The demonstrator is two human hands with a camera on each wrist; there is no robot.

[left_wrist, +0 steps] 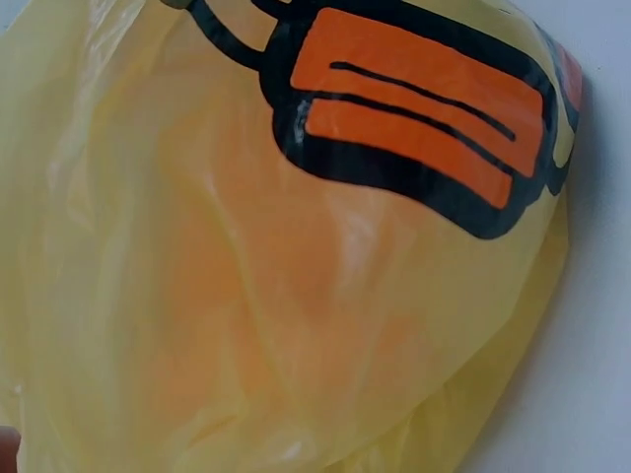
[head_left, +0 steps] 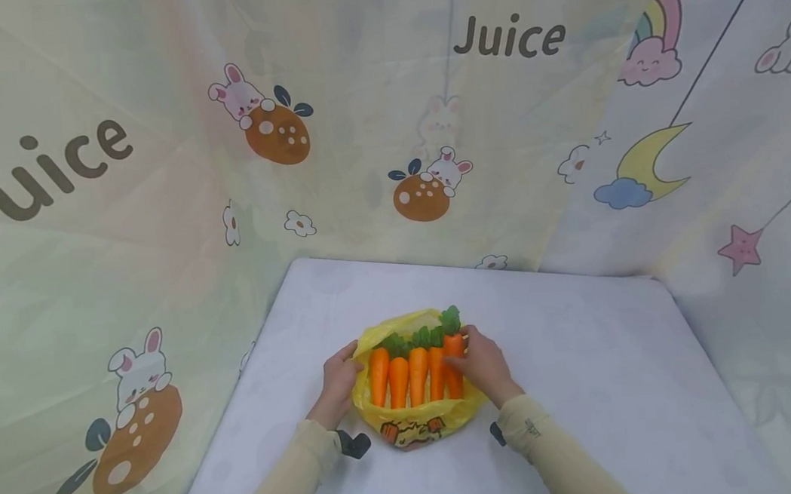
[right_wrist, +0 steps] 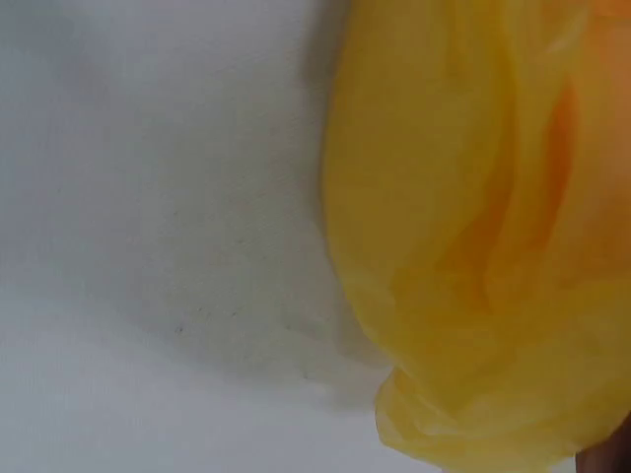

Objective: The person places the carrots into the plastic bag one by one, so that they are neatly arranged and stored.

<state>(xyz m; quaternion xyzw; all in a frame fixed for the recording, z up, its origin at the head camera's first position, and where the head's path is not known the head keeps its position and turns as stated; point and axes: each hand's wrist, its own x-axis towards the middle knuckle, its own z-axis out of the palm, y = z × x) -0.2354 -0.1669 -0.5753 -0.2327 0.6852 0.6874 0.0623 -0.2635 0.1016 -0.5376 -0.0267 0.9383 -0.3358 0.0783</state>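
A yellow plastic bag (head_left: pixel 387 426) with a printed cartoon lies on the table, its mouth spread wide. Several orange carrots (head_left: pixel 419 378) with green tops lie side by side in it. At the bag's left rim, my left hand (head_left: pixel 339 379) pinches the plastic. My right hand (head_left: pixel 487 361) grips the rightmost carrot (head_left: pixel 453 345), its thumb across the front; the bag's right edge is partly hidden there. The left wrist view shows the bag (left_wrist: pixel 246 296) close up, orange showing through. In the right wrist view the bag's side (right_wrist: pixel 424 197) fills the right half.
The white table (head_left: pixel 579 357) extends around the bag. Behind and to both sides hangs a printed curtain (head_left: pixel 360 113) with rabbits, a moon and the word Juice. Dark wrist-strap pieces (head_left: pixel 355 444) show by the left cuff.
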